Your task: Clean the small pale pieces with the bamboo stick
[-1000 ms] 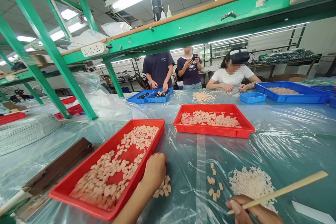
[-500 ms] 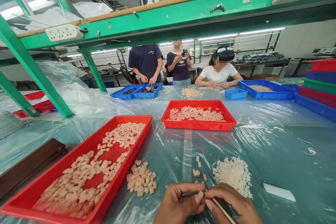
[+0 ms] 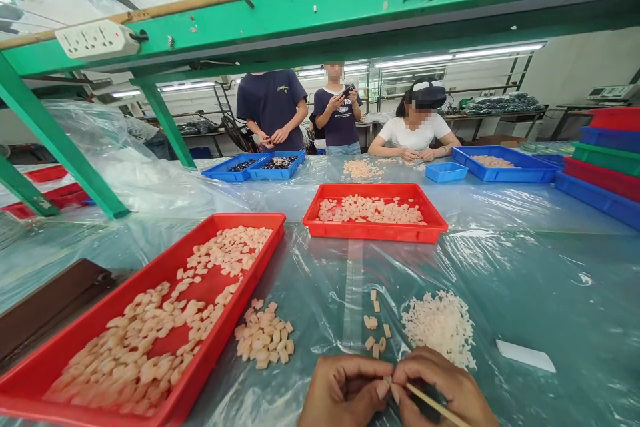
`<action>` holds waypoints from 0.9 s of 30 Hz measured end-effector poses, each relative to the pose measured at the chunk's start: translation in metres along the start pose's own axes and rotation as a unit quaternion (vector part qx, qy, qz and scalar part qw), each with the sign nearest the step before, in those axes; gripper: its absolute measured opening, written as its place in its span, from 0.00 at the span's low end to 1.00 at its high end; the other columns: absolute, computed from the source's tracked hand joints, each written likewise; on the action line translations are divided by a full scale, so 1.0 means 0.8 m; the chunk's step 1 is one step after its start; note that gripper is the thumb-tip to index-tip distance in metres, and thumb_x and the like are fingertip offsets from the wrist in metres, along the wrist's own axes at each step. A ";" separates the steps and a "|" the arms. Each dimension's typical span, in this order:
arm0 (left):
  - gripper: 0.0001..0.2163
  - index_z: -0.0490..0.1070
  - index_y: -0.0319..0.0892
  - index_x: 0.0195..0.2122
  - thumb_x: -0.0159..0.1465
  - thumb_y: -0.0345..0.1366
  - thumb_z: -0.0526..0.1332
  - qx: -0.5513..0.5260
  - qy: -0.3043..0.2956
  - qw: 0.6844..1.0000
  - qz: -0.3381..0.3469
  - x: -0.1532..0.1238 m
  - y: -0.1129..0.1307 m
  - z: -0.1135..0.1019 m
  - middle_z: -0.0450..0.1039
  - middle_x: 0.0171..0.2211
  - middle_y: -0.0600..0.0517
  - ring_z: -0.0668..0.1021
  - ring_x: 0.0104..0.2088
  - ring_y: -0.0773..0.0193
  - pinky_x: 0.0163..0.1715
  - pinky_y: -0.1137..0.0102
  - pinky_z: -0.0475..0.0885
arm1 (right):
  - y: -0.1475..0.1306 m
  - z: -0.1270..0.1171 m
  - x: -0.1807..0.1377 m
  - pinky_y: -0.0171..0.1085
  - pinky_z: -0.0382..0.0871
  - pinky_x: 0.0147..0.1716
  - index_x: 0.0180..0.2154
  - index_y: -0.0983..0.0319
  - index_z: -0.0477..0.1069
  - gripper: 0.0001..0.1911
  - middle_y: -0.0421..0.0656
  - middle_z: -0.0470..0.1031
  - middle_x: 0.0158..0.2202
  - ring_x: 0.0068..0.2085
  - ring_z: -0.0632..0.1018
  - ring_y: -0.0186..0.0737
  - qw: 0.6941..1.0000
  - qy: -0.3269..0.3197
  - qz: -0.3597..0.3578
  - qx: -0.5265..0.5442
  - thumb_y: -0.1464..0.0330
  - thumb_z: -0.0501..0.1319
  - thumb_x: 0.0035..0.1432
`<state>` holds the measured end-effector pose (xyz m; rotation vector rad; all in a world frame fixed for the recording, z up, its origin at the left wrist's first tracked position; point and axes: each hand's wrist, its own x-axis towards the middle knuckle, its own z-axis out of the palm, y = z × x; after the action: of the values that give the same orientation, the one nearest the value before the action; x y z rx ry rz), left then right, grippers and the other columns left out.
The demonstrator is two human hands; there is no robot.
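My left hand (image 3: 345, 390) and my right hand (image 3: 443, 387) meet at the bottom edge of the view, fingertips pinched together on a small pale piece (image 3: 385, 381). A thin wooden stick (image 3: 431, 405) runs from my right hand's fingers down to the right. Just beyond the hands lie a few loose beige pieces (image 3: 375, 333), a heap of white bits (image 3: 440, 323) to the right, and a small pile of beige pieces (image 3: 264, 337) to the left. A long red tray (image 3: 55, 357) of the same beige pieces lies at the left.
A second red tray (image 3: 435, 220) of pieces stands farther back. Blue trays (image 3: 545, 177) line the far side, where three people work. Stacked coloured trays (image 3: 607, 167) stand at the right. A white card (image 3: 525, 355) lies near my right hand. Green shelf frame (image 3: 310, 10) overhead.
One second ago my left hand was by the left pile and my right held the stick apart. The hands have since come together, pinched on one small piece; the view has dropped slightly.
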<state>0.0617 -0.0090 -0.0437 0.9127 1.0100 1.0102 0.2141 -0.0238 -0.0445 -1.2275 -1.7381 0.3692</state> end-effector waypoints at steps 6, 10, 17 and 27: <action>0.15 0.80 0.39 0.25 0.40 0.44 0.74 -0.001 -0.026 1.000 0.004 -0.007 0.017 0.013 0.80 0.25 0.47 0.79 0.27 0.62 0.31 0.71 0.73 | -0.004 -0.006 0.005 0.28 0.66 0.19 0.20 0.59 0.70 0.08 0.37 0.71 0.18 0.19 0.73 0.32 0.999 0.026 -0.022 0.009 0.74 0.56 0.45; 0.16 0.80 0.39 0.25 0.40 0.46 0.74 0.008 -0.024 1.000 0.007 -0.010 0.031 0.017 0.80 0.24 0.47 0.79 0.27 0.61 0.31 0.70 0.72 | -0.008 -0.010 0.007 0.28 0.66 0.20 0.21 0.58 0.70 0.08 0.36 0.70 0.18 0.20 0.73 0.32 1.000 0.018 -0.018 0.018 0.74 0.56 0.45; 0.11 0.78 0.39 0.33 0.50 0.38 0.69 0.158 0.031 0.984 0.075 -0.008 0.044 -0.004 0.79 0.27 0.48 0.78 0.30 0.61 0.31 0.73 0.70 | -0.001 -0.048 0.018 0.32 0.66 0.26 0.24 0.57 0.67 0.07 0.39 0.73 0.24 0.26 0.74 0.37 0.993 0.037 0.085 -0.067 0.69 0.55 0.52; 0.11 0.79 0.41 0.29 0.52 0.24 0.57 0.428 -0.205 0.868 0.144 -0.005 0.015 -0.005 0.74 0.28 0.49 0.73 0.25 0.66 0.26 0.76 0.66 | 0.004 -0.058 0.017 0.31 0.73 0.31 0.35 0.58 0.77 0.13 0.45 0.79 0.39 0.42 0.79 0.46 0.987 0.040 0.155 -0.002 0.59 0.58 0.57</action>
<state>0.0540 -0.0092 -0.0328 1.9719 0.9626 0.5232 0.2534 -0.0228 -0.0164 -1.4998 -1.4819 0.4916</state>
